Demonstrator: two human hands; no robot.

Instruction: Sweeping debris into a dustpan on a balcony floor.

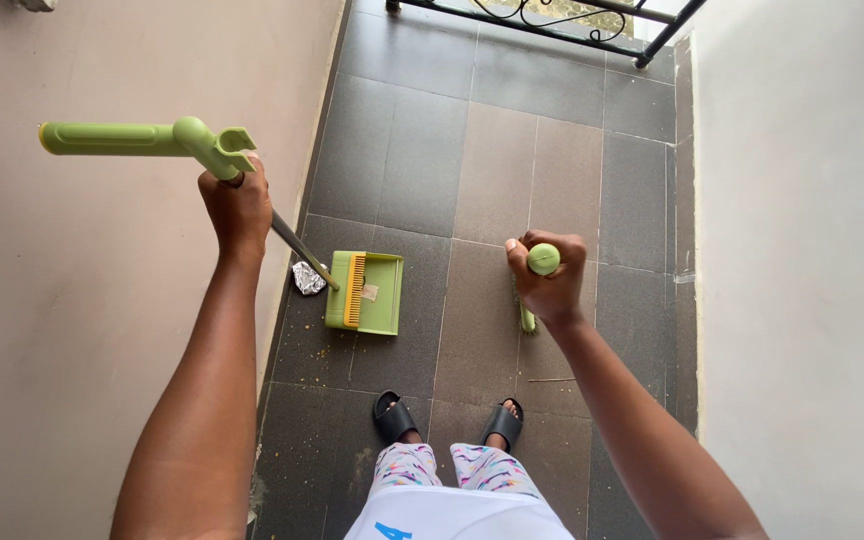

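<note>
View from above of a person standing on a narrow tiled balcony, looking down at both arms and feet. The left hand [239,205] is clamped around the metal pole of a long-handled green dustpan [365,292], just under its green angled grip [147,140]. The dustpan rests on the dark floor tiles [422,150] near the left wall [82,330], its yellow comb edge facing up. A crumpled piece of foil [308,278] lies just beside the pan, against the wall. The right hand [550,278] is closed in a fist around the top of a green broom handle [543,259]; the broom head is mostly hidden beneath it. Crumbs are scattered on the tiles. Black sandals [447,418] show below, and a black railing [552,20] at the far end.
</note>
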